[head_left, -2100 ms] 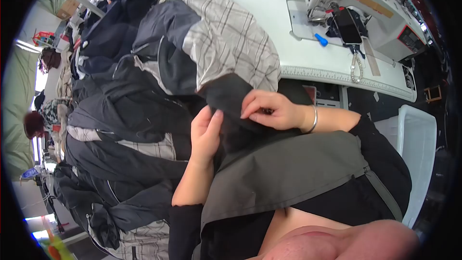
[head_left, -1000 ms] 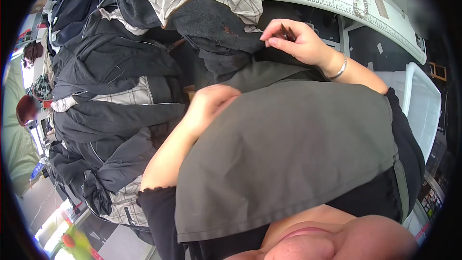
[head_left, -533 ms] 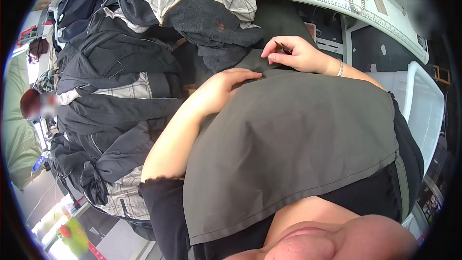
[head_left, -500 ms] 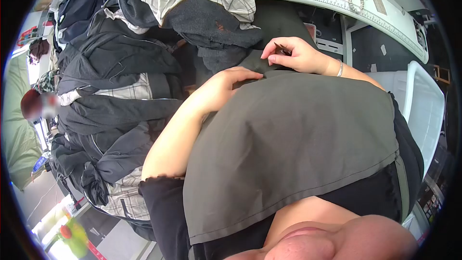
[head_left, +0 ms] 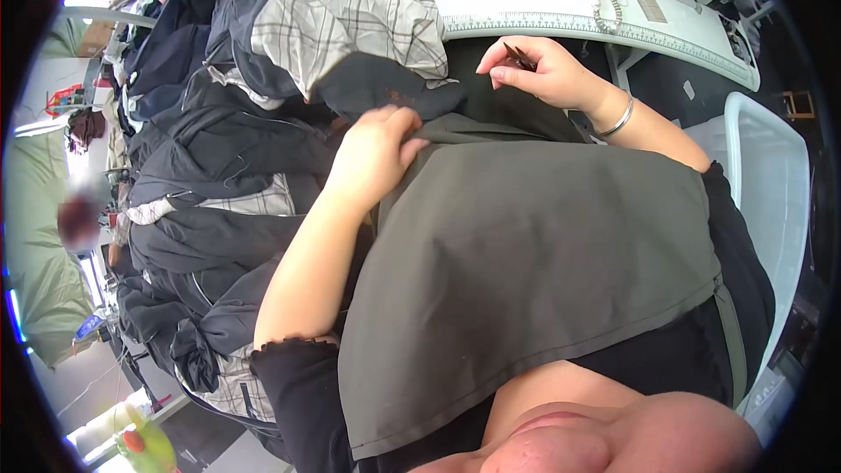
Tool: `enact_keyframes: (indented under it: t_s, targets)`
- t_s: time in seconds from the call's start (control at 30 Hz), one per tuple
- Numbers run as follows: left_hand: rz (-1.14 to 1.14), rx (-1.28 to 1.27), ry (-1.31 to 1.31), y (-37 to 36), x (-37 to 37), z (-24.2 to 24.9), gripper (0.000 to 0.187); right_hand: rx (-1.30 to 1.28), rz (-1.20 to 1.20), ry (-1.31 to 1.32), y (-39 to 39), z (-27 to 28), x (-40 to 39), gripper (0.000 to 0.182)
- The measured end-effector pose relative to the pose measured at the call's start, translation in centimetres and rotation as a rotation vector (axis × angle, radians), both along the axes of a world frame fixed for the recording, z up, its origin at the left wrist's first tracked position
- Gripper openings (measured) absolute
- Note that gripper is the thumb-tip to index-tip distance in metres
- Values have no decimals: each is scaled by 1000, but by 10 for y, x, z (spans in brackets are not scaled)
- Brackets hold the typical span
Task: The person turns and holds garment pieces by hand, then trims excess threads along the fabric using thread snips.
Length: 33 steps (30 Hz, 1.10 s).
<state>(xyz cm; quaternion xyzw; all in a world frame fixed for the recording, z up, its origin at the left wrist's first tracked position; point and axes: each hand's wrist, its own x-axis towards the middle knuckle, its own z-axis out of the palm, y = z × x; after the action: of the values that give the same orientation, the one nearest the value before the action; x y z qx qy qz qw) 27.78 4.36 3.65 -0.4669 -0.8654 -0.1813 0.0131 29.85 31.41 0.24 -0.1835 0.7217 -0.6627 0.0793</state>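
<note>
1. risk, as i judge it: the small dark pointed tool (head_left: 520, 55) in the right hand (head_left: 545, 73) sits just above the dark fabric (head_left: 385, 88); a slip could snag or nick the cloth, or prick the left hand (head_left: 372, 153) close beside it.
2. risk: the heaped jackets (head_left: 219, 166) to the left of the left hand look loosely stacked; a tug on the dark fabric could drag the plaid lining (head_left: 342, 9) down with it.
3. right hand: fingers curled, thumb and forefinger pinched on the tool, a bracelet (head_left: 618, 119) at the wrist; it hovers just right of the dark fabric's edge.
4. left hand: fingers bent and closed on a fold where the dark fabric meets the olive apron (head_left: 534, 245); i cannot tell how much cloth is inside the grip.
5. beyond the right hand: white table (head_left: 561, 13) with a printed ruler edge.
6. right of the right forearm: white bin (head_left: 766, 175).
</note>
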Motion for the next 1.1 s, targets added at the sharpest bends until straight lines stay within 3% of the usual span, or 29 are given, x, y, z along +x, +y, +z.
enact_keyframes:
  t_s: [0.07,0.13,0.2,0.27,0.33,0.37,0.4,0.47,0.53,0.6,0.67,0.73,0.8,0.9,1.1]
  targets:
    - [232,-116,-614,-6,-1,-7,31,23,-5,11,0,-2,0,14]
    - [-3,67,-516,-5,10,-28,33,44,-3,14,-2,-2,-2,14]
    - [30,-122,-657,2,21,-43,29,87,61,42,-7,-2,-5,14]
    - [145,-165,-540,3,20,-41,25,88,91,81,-10,7,-8,13]
    - [136,-116,-5,-1,14,-28,26,153,101,140,-14,16,-9,13]
    - [101,93,111,-3,16,-24,18,216,83,197,-15,15,-11,12]
    - [110,90,113,-10,21,-22,18,213,91,200,-16,14,-11,12]
    - [352,467,-339,-29,27,-16,11,125,70,209,-17,10,-15,11]
    - [578,726,-366,-60,9,-26,11,59,70,235,-22,4,-24,10]
    - [694,690,-564,-75,-12,-31,18,40,129,18,-28,7,-30,10]
    - [642,658,-783,-67,-15,-42,20,54,149,36,-47,12,-38,8]
    - [616,550,-700,-49,-21,-60,27,123,194,552,-68,6,-52,7]
    - [654,342,-420,-33,-27,-59,30,134,140,558,-89,0,-60,11]
    - [547,524,-478,-32,-29,-66,23,234,86,509,-112,-8,-69,31]
    - [507,726,-683,-49,-20,-73,19,309,155,542,-114,-23,-85,21]
